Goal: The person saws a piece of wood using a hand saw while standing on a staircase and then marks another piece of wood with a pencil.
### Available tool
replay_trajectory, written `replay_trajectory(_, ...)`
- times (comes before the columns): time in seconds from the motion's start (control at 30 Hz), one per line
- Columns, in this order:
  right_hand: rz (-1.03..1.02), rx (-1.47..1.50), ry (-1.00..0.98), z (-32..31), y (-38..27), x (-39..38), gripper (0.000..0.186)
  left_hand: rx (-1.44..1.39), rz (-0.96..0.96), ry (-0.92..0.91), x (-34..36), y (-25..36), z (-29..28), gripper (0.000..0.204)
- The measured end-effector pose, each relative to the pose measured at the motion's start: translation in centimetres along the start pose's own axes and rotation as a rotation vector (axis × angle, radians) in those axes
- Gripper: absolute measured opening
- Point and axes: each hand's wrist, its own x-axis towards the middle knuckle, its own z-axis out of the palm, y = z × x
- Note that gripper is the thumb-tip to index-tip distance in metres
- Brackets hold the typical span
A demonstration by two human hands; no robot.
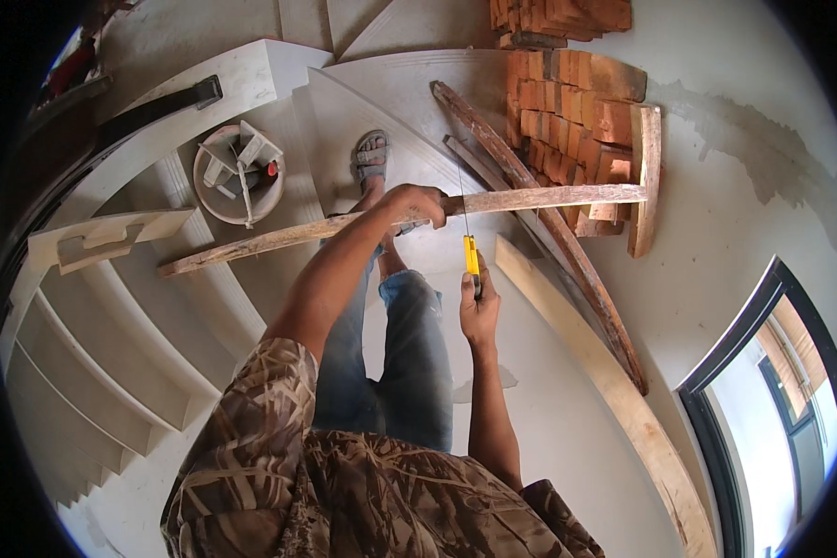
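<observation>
A long weathered wooden beam (549, 197) lies crosswise in front of me, with a short crosspiece (647, 177) at its right end. My left hand (421, 202) is closed around the middle of this beam. Just right of it, my right hand (479, 312) grips the yellow and black handle of a hand saw (471, 256). The blade, seen nearly edge-on, shows as a thin line crossing the beam close to my left fingers. How deep it sits in the wood, if at all, I cannot tell.
Stacked orange bricks (572, 112) stand by the wall at the right. Two old timbers (567, 242) and a pale plank (604, 372) lean or lie near me. Left are stairs (158, 344), a bucket of tools (240, 175) and a notched board (112, 240). A dark-framed window (763, 409) is at far right.
</observation>
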Motion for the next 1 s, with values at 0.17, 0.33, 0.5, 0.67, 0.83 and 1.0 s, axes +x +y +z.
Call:
replay_trajectory(0.17, -0.074, 0.004, 0.026, 0.0, -1.8, 1.4, 0.05, -0.105, 0.098, -0.156, 0.1, -0.9, -2.2, 0.06)
replay_trajectory(0.33, -0.047, -0.016, 0.048, 0.0, -3.3, 1.9, 0.05, 0.077, 0.224, 0.338, -1.0, -1.0, 0.0, 0.064)
replay_trajectory(0.5, -0.003, -0.03, 0.01, 0.0, -2.8, 1.9, 0.05, 0.29, 0.235, 0.684, -1.7, -1.2, 4.4, 0.056)
replay_trajectory(0.67, -0.005, -0.002, 0.014, -0.4, -2.2, 0.3, 0.05, 0.369, 0.157, 0.845, -1.1, -0.9, 8.0, 0.044)
replay_trajectory(0.83, 0.01, -0.028, 0.005, -0.7, -2.4, 0.0, 0.048, 0.337, 0.219, 0.907, -1.7, -0.2, 7.4, 0.046)
replay_trajectory(1.0, 0.037, -0.081, -0.039, -1.4, -3.7, -1.6, 0.047, 0.294, 0.156, 0.721, 0.2, -1.6, 6.8, 0.044)
